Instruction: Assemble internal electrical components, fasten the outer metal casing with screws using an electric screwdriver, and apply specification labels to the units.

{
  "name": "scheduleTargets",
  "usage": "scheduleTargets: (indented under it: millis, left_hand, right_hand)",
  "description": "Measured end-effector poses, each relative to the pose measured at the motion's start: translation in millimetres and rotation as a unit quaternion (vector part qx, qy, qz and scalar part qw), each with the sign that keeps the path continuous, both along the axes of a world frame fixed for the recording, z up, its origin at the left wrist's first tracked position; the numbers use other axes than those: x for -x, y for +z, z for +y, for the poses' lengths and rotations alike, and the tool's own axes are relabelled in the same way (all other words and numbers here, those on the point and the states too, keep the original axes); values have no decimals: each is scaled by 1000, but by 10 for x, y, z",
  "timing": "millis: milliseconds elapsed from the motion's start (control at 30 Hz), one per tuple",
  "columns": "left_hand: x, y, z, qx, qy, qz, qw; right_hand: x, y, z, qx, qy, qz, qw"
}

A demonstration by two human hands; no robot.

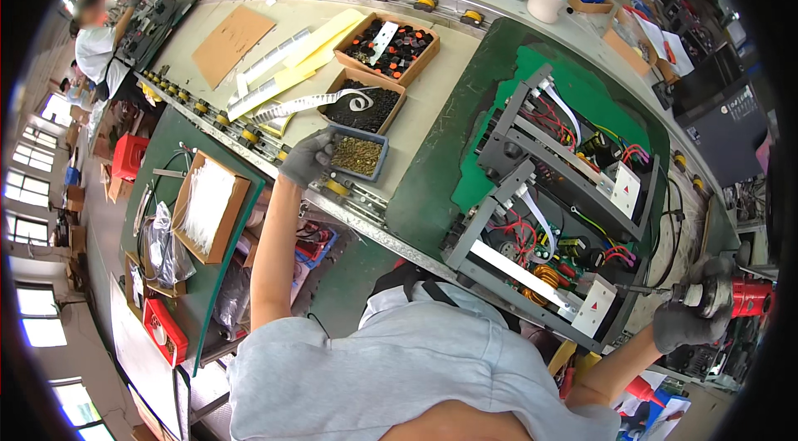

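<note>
My left hand (307, 158), in a grey glove, is at the left rim of a small blue tray (384, 160) of tiny brass-coloured screws (356, 155). Its fingers are curled together; what they hold, if anything, is hidden. Far out to the right, my gloved right hand (690, 323) is wrapped round a red power screwdriver (752, 297), whose thin bit points left toward the nearer open metal chassis (490, 262). That chassis holds red wires, a white ribbon cable and a copper coil. A second, similar chassis (519, 142) lies just beyond it on the green mat (432, 167).
Past the screw tray stand a box of black parts (384, 100) and a carton of black and orange pieces (399, 50). A roller rail (332, 187) edges the bench. At left, a side table bears an open carton of white strips (208, 204). A person (100, 50) works far left.
</note>
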State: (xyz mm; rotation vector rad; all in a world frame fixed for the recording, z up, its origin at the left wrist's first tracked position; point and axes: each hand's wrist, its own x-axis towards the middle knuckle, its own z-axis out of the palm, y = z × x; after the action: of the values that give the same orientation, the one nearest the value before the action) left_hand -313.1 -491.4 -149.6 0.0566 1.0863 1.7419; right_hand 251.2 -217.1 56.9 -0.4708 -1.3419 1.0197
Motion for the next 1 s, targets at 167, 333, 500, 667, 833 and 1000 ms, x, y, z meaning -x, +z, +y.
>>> scheduleTargets:
  millis: [167,333,500,667,833,1000]
  left_hand:
    - [251,-288,-158,163,-24,556,815]
    - [-161,318,251,182,151,406,883]
    - [-1084,1336,1210,-74,-70,229,968]
    - [-2126,1925,2119,-132,-294,171,931]
    - [-2674,1919,2633,-83,-443,64,890]
    - [-2740,1764,2895,-78,-472,33,878]
  right_hand:
    - [129,-23,39,67,-90,171,979]
    - [305,124,-39,88,-23,178,980]
    - [194,223,251,36,187,238,952]
    - [431,410,411,14,176,279,944]
    - [576,384,598,-22,215,277,936]
    - [723,472,698,-54,194,253,946]
